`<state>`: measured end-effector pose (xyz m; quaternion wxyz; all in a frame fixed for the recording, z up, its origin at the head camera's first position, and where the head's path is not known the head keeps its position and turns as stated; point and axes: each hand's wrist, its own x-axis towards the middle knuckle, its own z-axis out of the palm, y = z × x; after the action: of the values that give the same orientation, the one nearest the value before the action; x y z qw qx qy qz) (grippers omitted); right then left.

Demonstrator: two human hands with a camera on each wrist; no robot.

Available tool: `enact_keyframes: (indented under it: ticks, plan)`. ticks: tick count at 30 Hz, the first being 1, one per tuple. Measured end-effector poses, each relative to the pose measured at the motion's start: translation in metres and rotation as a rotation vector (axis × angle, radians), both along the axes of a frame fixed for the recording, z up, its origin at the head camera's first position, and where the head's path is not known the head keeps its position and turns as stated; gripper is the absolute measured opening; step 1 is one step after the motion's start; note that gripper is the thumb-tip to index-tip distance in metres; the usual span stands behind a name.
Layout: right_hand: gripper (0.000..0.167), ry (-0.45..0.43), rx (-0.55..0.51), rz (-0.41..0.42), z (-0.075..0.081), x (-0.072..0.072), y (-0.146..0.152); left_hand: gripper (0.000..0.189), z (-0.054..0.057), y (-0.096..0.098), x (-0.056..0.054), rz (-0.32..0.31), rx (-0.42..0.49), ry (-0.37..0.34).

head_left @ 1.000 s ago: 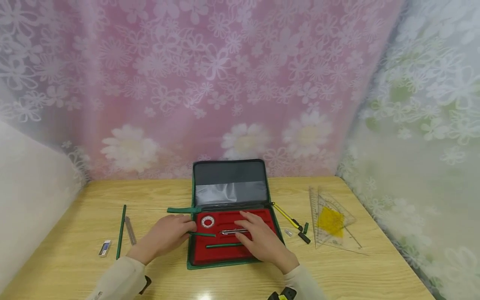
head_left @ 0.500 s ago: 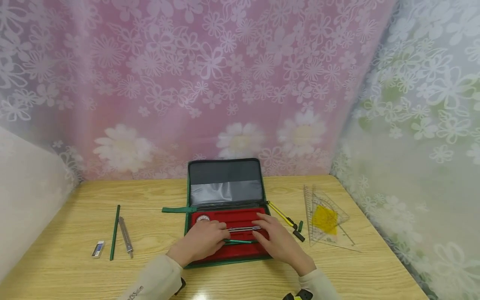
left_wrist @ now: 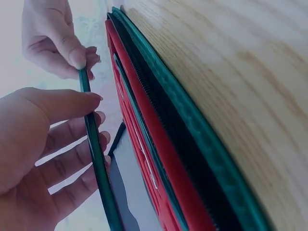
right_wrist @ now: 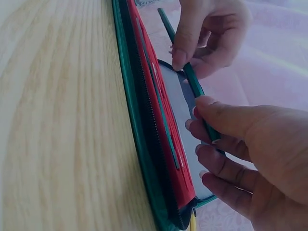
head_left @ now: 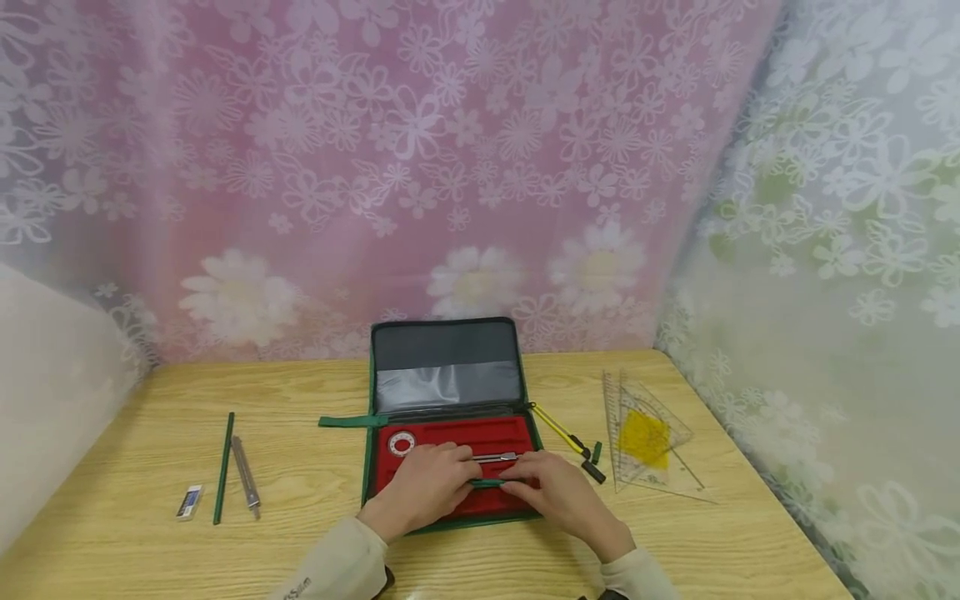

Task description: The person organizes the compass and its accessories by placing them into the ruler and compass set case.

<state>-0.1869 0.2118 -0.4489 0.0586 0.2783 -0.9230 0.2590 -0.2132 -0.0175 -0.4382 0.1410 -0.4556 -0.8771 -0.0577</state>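
A green pencil (head_left: pixel 487 483) spans between both hands above the red tray (head_left: pixel 472 431) of an unfolded green zip case. My left hand (head_left: pixel 431 483) pinches it between thumb and fingers, as the left wrist view shows. Around its other end, the thumb and fingers of my right hand (head_left: pixel 562 500) grip the pencil too. In the tray, a metal compass (head_left: pixel 497 457) lies just behind the hands, and a white ring-shaped disc (head_left: pixel 401 443) sits at the back left. Another green pencil (right_wrist: pixel 156 86) rests in the tray near its front edge.
Left of the case lie an eraser (head_left: pixel 189 503), a green pencil (head_left: pixel 224 467) and a grey metal compass-like tool (head_left: pixel 246 479). To its right are a yellow utility knife (head_left: pixel 558 429), a small black piece (head_left: pixel 592 472) and clear set squares (head_left: pixel 618 475) around a yellow sheet.
The left hand has carried the pencil rightward over the tray. My right hand, earlier spread over the compass, has come to grip the pencil's other end.
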Motion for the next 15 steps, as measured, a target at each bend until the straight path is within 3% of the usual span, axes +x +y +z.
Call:
enact_keyframes:
  ticks: [7,15]
  plan:
    - [0.011,-0.01,0.016,-0.035,-0.004,-0.001,0.011,0.01,-0.003,-0.023,0.0,0.049,0.016,-0.118]
    - [0.01,-0.024,0.03,-0.09,-0.008,-0.003,0.021,0.006,-0.008,-0.05,0.0,0.107,0.034,-0.108]
